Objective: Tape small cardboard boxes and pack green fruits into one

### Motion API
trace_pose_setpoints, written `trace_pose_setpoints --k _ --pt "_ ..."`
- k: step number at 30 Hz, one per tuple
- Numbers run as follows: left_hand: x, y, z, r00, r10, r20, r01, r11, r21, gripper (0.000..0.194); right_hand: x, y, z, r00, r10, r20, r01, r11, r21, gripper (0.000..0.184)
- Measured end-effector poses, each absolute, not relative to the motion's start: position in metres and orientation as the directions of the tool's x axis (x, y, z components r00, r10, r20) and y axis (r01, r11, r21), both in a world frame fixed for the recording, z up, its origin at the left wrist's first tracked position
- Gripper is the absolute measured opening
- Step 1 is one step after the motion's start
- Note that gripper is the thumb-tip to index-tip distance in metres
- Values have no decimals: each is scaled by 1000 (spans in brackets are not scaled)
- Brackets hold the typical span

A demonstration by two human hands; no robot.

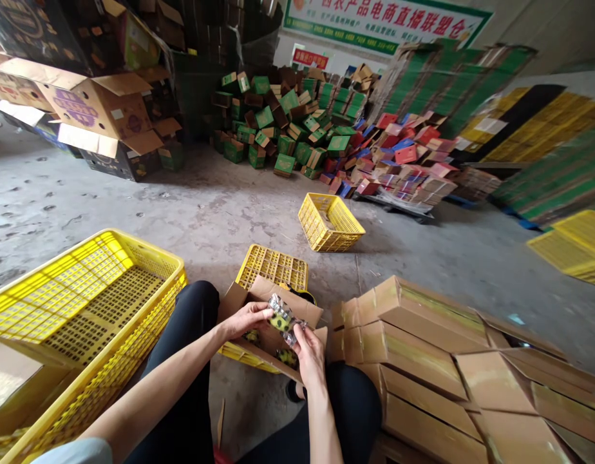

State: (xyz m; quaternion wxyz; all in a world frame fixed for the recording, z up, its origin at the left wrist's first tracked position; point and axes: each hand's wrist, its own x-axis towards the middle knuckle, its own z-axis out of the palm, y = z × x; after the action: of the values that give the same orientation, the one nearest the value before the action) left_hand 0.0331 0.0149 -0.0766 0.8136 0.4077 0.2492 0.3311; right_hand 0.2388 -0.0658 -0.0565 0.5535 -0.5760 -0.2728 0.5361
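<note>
Between my two hands is a small clear plastic packet point(281, 321) with a green and dark printed pattern. My left hand point(249, 319) pinches its left end between thumb and fingers. The other end is gripped by my right hand point(308, 348). Below the packet, an open cardboard box point(290, 299) stands between my knees with its flaps spread. Inside lie a few similar green packets point(286, 356), partly hidden by my hands and the flaps. The box rests on a yellow plastic crate point(252, 358).
A large yellow crate point(181, 274) stands at my left, and stacked flat cartons point(423, 316) rise at my right. Ahead are an upturned yellow crate point(273, 261) and another yellow crate point(330, 222). Piles of green boxes point(288, 138) and red boxes point(406, 153) lie farther back.
</note>
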Motion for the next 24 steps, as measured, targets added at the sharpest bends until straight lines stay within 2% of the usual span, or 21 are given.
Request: trace_pose_setpoints --k 8,14,24 --pt "34 13 -70 701 710 -67 -386 457 801 61 242 -65 -59 289 899 -329 -295 -243 -924 53" --pt "32 13 -69 679 725 -114 -361 466 808 60 243 -62 -66 292 887 -358 -309 -267 -913 63" --pt "33 17 -79 646 745 -167 -385 508 770 58 241 -65 -69 352 890 -291 -300 -187 -935 56"
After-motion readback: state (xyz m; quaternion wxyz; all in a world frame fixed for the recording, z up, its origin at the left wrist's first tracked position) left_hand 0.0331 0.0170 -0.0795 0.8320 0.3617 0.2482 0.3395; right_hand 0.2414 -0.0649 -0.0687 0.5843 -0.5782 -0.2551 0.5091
